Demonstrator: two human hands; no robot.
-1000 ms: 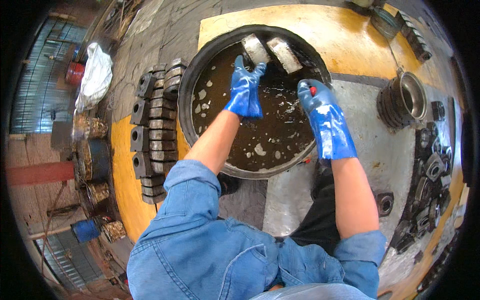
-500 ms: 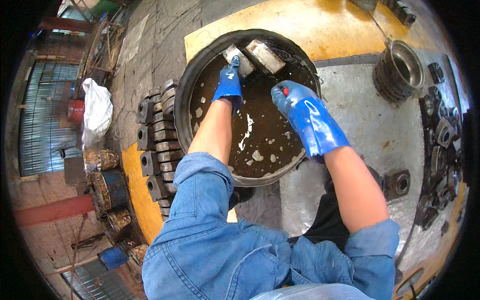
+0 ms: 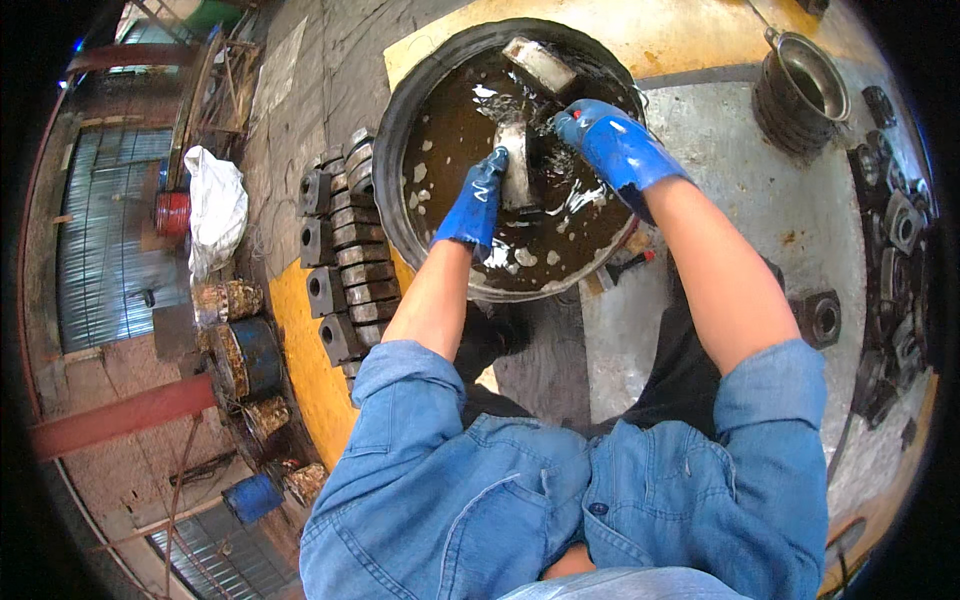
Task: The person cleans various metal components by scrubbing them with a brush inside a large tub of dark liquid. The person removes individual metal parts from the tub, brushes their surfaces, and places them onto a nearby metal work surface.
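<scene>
Both my hands wear long blue rubber gloves over a round black tub [image 3: 389, 190] of murky brown liquid. My left hand [image 3: 483, 188] is closed on the near end of a wet, light grey metal block [image 3: 516, 170], which lies lengthwise in the liquid. Beside the block's far end, my right hand [image 3: 592, 128] is curled round a small tool, of which only a bit of red handle [image 3: 577, 114] shows; its working end is not clear. A second metal block [image 3: 541, 66] rests tilted near the tub's far wall. Pale foam patches float around.
Left of the tub stand rows of metal blocks [image 3: 357, 238], some dark with round holes [image 3: 323, 290]. A metal pot [image 3: 802, 95] is at far right, near dark metal parts [image 3: 905, 225]. A red-handled tool [image 3: 632, 265] lies by the tub's near right side.
My left hand has drawn the gripped block toward me, away from the second block, and turned it lengthwise. My right hand has come in beside it. The liquid is now rippled and my view has shifted.
</scene>
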